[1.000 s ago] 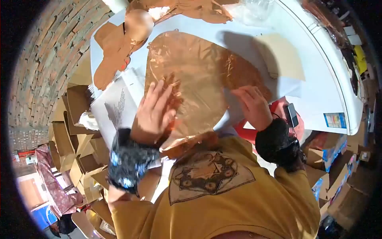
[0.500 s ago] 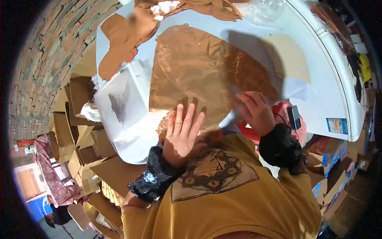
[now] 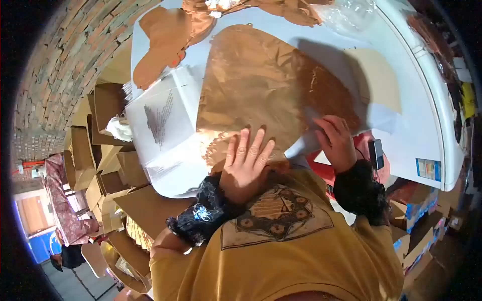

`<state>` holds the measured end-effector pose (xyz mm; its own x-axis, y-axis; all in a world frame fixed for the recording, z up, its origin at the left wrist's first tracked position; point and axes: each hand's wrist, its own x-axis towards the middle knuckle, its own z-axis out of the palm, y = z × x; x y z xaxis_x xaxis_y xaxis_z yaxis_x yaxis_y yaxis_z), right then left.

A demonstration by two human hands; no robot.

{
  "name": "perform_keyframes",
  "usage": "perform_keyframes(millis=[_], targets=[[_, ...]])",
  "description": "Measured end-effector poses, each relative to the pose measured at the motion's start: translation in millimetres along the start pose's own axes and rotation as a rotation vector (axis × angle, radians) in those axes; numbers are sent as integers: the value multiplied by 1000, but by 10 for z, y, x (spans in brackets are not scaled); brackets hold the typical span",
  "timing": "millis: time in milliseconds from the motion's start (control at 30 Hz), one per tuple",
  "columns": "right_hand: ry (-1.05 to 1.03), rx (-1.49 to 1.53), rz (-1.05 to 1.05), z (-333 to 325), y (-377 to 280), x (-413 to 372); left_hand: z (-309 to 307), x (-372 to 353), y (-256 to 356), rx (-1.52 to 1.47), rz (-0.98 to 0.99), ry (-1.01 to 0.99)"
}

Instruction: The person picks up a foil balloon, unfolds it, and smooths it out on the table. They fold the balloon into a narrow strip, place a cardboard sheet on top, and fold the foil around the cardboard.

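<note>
A large brown piece with a shiny, plastic-looking, wrinkled surface [image 3: 248,83] lies on the white table [image 3: 396,135] before me. My left hand [image 3: 247,163] rests palm down over its near edge, with the fingers spread and pointing away from me. At the piece's lower right side is my right hand [image 3: 337,143]. Its fingers are stretched and slightly bent, with a gap to the thumb, and I see nothing held in it. A dark shadow falls across the right part of the piece.
Clear plastic bags [image 3: 163,118] are stacked at the table's left. Brown flat pieces [image 3: 160,42] lie at the back left, and clear plastic [image 3: 346,15] at the back. A small black device [image 3: 375,154] sits right of my right hand. Open cardboard boxes [image 3: 113,173] stand on the left.
The view has shifted, so the table and the brown piece appear farther right and slightly higher. My left hand still lies spread on the near edge; my right hand stays at the right side.
</note>
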<state>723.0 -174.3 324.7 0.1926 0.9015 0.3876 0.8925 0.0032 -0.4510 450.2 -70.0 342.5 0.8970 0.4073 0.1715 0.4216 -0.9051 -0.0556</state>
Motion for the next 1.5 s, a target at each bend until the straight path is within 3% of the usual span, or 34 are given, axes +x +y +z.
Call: perform_keyframes(millis=[567, 967, 1167, 1500], targets=[[3, 92, 10, -40, 17, 26, 27, 70, 63, -7, -14, 116], [9, 80, 12, -38, 8, 28, 258, 61, 57, 169, 16, 255], [11, 96, 35, -31, -15, 31, 101, 91, 59, 124, 23, 168], [3, 83, 38, -43, -21, 31, 110, 90, 48, 127, 24, 202]])
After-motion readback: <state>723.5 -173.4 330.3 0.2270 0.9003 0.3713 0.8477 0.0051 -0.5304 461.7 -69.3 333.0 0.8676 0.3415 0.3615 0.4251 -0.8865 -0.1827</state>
